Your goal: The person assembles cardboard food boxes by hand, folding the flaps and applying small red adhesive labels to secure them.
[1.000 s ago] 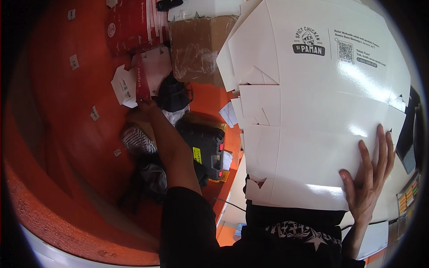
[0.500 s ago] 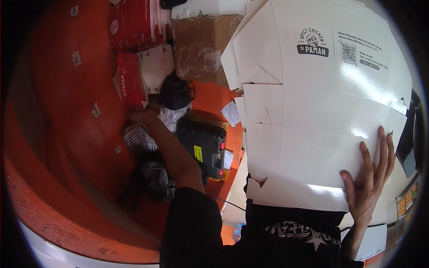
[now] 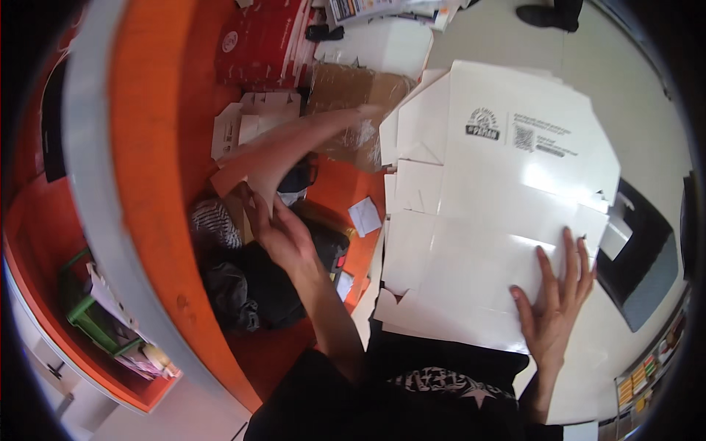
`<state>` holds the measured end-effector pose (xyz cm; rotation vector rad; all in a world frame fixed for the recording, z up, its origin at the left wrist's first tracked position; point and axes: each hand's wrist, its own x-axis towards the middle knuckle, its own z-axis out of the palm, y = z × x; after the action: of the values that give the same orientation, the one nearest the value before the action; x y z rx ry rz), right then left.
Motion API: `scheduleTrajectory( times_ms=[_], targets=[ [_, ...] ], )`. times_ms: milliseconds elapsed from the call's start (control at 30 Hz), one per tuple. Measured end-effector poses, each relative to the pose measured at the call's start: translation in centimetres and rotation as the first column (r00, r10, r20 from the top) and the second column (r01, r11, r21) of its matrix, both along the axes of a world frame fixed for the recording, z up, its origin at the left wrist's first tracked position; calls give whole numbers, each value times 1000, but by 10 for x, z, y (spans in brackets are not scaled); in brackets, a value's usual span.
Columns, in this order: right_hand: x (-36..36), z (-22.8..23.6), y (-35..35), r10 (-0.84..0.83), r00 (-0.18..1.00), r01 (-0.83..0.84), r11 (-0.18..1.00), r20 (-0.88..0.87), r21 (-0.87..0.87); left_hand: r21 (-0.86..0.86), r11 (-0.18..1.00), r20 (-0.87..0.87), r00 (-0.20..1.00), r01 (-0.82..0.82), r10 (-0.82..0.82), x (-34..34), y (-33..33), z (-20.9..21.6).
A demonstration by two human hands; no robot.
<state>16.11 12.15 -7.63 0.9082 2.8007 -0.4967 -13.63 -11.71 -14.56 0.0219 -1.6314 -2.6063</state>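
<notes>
A stack of flat, unfolded white takeaway boxes (image 3: pixel 493 191) with dark print and cut flaps rests against the front of my body. My right hand (image 3: pixel 553 301) lies on its lower right part, fingers spread and stretched out. At the left, my left hand (image 3: pixel 283 231) grips the lower edge of a single flat takeaway box (image 3: pixel 276 151), reddish and smeared by motion, raised off the orange shelf (image 3: pixel 346 191). Behind it, more flat white boxes (image 3: pixel 272 117) lie on the shelf.
A brown cardboard carton (image 3: pixel 334 88) and a pile of red flat boxes (image 3: pixel 257 40) stand farther back. Near my left arm are a black hard case (image 3: pixel 327 242), dark cloth (image 3: pixel 228 287) and a striped bundle (image 3: pixel 215 224). An orange-and-grey edge (image 3: pixel 143 206) rises at left.
My left hand has picked up a flat box from the shelf and lifted it rightward. The view has shifted, showing more floor at right. My right hand stays on the stack.
</notes>
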Motion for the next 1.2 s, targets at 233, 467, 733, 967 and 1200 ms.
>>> scheduleTrajectory(
  times_ms=[233,467,733,967,1200],
  targets=[
    [3,4,0,-2,992,-3,999,-129,-41,949,271,-65,941,161,-332,30,-5,32],
    [7,3,-3,-16,984,10,999,-178,-36,699,645,-77,929,309,-362,54,-4,34],
    [9,3,-3,-18,980,15,1000,-198,-18,713,651,-61,948,259,-311,-29,-73,-42],
    [18,2,3,-262,834,196,963,-486,-183,-517,843,138,957,-149,253,-25,-51,-27],
    [35,7,19,-414,849,359,908,-328,-217,-956,44,212,787,289,-580,126,39,45]
  ],
)
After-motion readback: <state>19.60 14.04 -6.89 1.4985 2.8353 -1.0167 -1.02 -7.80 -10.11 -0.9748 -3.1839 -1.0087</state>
